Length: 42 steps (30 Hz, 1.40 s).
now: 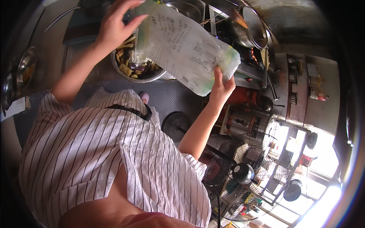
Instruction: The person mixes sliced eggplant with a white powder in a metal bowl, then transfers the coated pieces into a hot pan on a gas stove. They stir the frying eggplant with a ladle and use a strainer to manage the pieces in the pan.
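A translucent plastic bag (182, 48) bearing printed writing stretches over a metal bowl (139, 80) of cut eggplant pieces (125, 69). White powder (139, 58) lies on the pieces beneath the bag's left end. My right hand (223, 85) pinches the bag's lower right corner between thumb and fingers. At the bag's upper left end is my left hand (121, 24), its thumb and fingers apart; whether its fingertips touch the bag's edge cannot be told.
A stove with an open flame (253, 55) and a large metal pan (252, 25) stands at the upper right. A caged fan (248, 176) is at the lower right, near a steel drum (248, 121). Metal ladles (26, 67) hang at the far left.
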Available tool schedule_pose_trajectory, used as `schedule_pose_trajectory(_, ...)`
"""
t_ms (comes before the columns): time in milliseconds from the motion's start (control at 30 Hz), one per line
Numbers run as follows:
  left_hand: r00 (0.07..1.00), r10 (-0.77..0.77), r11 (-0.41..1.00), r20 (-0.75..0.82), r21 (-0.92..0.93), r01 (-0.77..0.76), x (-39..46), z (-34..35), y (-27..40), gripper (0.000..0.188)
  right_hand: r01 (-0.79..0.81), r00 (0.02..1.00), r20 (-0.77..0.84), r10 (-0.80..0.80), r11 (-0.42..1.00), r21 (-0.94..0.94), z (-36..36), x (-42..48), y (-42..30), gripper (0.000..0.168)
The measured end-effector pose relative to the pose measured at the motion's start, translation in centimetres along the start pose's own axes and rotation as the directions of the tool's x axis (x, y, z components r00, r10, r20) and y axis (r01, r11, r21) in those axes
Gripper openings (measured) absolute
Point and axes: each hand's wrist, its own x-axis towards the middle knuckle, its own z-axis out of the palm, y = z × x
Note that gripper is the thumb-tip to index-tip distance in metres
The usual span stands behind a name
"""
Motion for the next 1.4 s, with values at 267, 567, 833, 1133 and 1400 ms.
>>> schedule_pose_trajectory(267,0.519,-0.659,0.727,0.544,0.283,0.626,-12.9,3.8,-8.6,0.028,-0.036,0.998,-0.039,0.045,0.977,0.21,-2.2,-0.2,1.7,0.03)
schedule_pose_trajectory(567,0.412,-0.632,0.638,0.656,0.138,0.758,-13.0,5.2,-9.9,0.011,-0.033,0.995,-0.075,0.06,0.948,0.316,-3.5,-0.3,3.3,0.031)
schedule_pose_trajectory(833,0.688,-0.264,0.899,0.676,0.432,-0.079,-12.1,5.7,-10.1,0.011,-0.056,0.992,-0.105,0.076,0.982,0.178,-4.0,0.0,4.4,0.03)
schedule_pose_trajectory(1133,0.644,-0.158,0.857,0.748,0.428,-0.288,-12.2,5.6,-9.4,0.011,-0.042,0.994,-0.099,0.044,0.999,0.023,-4.1,0.1,5.7,0.026)
schedule_pose_trajectory(1400,0.622,-0.454,0.869,0.638,0.472,0.15,-11.9,6.1,-9.1,0.012,-0.028,0.996,-0.078,0.035,0.995,0.092,-3.0,-0.2,6.1,0.024)
